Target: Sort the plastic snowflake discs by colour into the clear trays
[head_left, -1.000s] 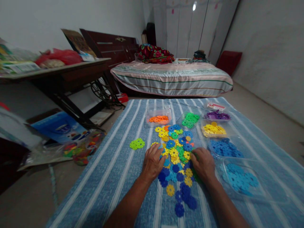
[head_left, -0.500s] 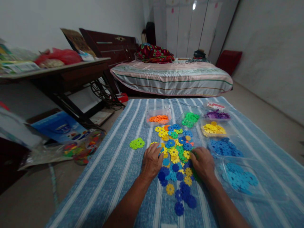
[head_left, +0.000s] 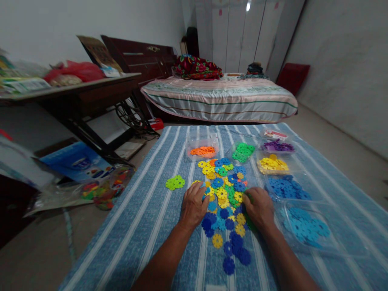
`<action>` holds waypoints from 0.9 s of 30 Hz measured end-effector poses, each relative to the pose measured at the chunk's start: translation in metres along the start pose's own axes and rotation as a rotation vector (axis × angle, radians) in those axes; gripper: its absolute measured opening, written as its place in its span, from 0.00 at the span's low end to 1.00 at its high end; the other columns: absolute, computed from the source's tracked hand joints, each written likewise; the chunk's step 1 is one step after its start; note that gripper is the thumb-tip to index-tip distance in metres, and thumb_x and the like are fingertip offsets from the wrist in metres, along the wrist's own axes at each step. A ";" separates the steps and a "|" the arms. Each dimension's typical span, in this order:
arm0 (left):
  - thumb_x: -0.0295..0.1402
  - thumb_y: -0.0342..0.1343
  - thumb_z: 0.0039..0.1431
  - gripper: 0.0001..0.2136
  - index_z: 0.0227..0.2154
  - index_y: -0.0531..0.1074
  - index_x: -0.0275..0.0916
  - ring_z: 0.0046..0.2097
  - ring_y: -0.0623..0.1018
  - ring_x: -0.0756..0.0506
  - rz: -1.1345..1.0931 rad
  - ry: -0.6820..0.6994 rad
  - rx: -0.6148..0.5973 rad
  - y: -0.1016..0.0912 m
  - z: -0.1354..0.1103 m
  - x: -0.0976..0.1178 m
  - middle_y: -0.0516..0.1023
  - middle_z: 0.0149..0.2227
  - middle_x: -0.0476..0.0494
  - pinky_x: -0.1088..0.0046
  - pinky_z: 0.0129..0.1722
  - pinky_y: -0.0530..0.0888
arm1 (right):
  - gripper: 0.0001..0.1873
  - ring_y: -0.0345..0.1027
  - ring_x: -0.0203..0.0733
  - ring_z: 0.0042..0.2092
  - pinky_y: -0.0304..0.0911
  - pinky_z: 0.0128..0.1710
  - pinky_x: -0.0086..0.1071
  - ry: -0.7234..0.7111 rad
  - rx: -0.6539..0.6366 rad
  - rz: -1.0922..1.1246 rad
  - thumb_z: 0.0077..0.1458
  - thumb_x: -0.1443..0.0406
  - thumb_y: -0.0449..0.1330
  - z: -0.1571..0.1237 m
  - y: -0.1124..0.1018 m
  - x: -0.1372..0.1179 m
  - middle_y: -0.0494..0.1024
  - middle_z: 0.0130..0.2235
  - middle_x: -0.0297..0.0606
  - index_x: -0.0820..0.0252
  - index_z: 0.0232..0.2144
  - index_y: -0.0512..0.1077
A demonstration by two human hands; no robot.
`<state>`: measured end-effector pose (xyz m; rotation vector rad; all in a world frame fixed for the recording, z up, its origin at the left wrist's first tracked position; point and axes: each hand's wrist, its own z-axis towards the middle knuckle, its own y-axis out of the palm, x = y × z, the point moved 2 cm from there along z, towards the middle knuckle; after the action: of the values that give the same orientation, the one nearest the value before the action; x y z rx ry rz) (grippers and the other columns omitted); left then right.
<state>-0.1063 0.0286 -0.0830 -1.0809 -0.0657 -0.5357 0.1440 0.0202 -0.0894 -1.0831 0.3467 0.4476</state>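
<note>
Yellow, blue and green discs (head_left: 222, 199) heaped at lower centre should handle light, stiff and slippery, so from here I'd grip their notched rims, while the left hand (head_left: 193, 205) and right hand (head_left: 260, 208) flank them, fingers bent, though I cannot tell whether either pinches anything.

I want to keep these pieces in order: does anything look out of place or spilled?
Perhaps the lime-green cluster: it lies directly on the striped cloth, left of the mixed pile, while the orange pieces sit in a clear box.
</note>
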 end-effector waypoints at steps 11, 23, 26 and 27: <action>0.33 0.56 0.59 0.11 0.45 0.74 0.40 0.57 0.72 0.36 0.025 -0.003 -0.024 -0.002 0.001 0.002 0.75 0.55 0.37 0.52 0.57 0.71 | 0.12 0.64 0.44 0.41 0.56 0.43 0.36 0.018 -0.012 0.005 0.59 0.62 0.53 0.000 -0.001 0.000 0.75 0.37 0.40 0.58 0.31 0.76; 0.32 0.52 0.63 0.07 0.38 0.75 0.40 0.49 0.78 0.39 -0.011 0.099 0.044 -0.015 0.019 0.019 0.80 0.45 0.39 0.53 0.52 0.72 | 0.09 0.64 0.43 0.39 0.56 0.42 0.35 0.011 0.003 0.020 0.58 0.64 0.55 0.003 0.001 -0.003 0.74 0.35 0.39 0.57 0.30 0.75; 0.30 0.50 0.63 0.08 0.38 0.74 0.38 0.46 0.78 0.41 -0.098 0.197 -0.007 -0.013 0.038 0.041 0.80 0.42 0.38 0.59 0.48 0.75 | 0.08 0.64 0.42 0.40 0.56 0.42 0.34 0.016 0.016 0.011 0.58 0.65 0.56 0.003 0.003 -0.003 0.73 0.34 0.38 0.58 0.31 0.75; 0.29 0.50 0.63 0.08 0.38 0.74 0.37 0.45 0.78 0.42 -0.125 0.223 -0.044 -0.010 0.045 0.050 0.80 0.41 0.38 0.61 0.47 0.75 | 0.08 0.64 0.42 0.40 0.56 0.42 0.34 0.016 0.016 0.011 0.58 0.65 0.56 0.003 0.003 -0.002 0.73 0.35 0.38 0.58 0.31 0.75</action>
<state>-0.0582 0.0442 -0.0381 -1.0582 0.0745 -0.7702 0.1405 0.0243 -0.0895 -1.0702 0.3701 0.4451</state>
